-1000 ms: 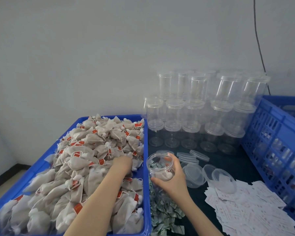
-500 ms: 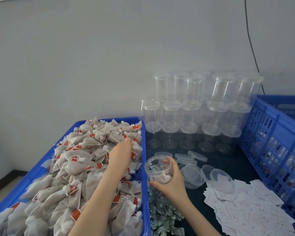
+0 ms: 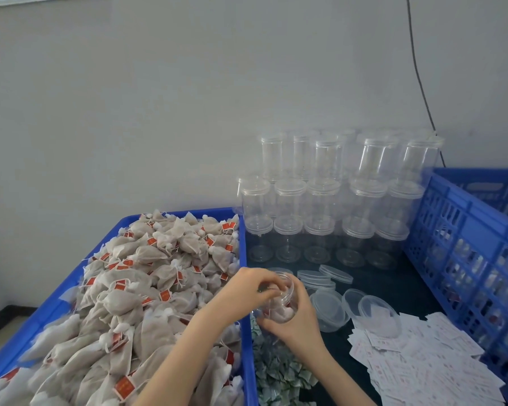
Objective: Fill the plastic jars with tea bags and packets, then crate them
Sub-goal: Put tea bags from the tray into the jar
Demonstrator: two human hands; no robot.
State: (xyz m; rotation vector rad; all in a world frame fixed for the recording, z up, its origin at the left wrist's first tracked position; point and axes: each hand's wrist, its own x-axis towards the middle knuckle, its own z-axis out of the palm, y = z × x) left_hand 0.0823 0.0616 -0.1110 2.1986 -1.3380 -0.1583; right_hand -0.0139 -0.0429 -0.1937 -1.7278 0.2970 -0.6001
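At 6 o'clock, a pile of small green-and-white foil packets [image 3: 279, 376] lies on the dark table surface [image 3: 393, 276]. At 4 o'clock, flat white paper packets with red print [image 3: 423, 361] are spread across the same surface.

Near centre, the right hand [image 3: 294, 323] grips the clear plastic jar [image 3: 285, 300] from below and the side, fingers curled round its wall. The jar is tilted, mouth toward 11 o'clock, and holds a few tea bags. The left hand [image 3: 247, 288] is at the jar mouth, fingertips bunched together over the opening; whether they pinch a tea bag cannot be determined.

From 7 to 10 o'clock, a blue plastic tray [image 3: 71, 288] is heaped with white mesh tea bags with red tags [image 3: 147, 276].

Just beside the jar at 3 o'clock lie loose clear plastic lids [image 3: 329, 306].

At 3 o'clock, a blue slotted plastic crate [image 3: 467, 230] holds filled jars, visible through its slots.

At 1 o'clock, empty clear lidded jars [image 3: 335, 206] stand stacked in three tiers against the grey wall [image 3: 159, 112]. A black cable [image 3: 417, 68] runs down the wall behind them.
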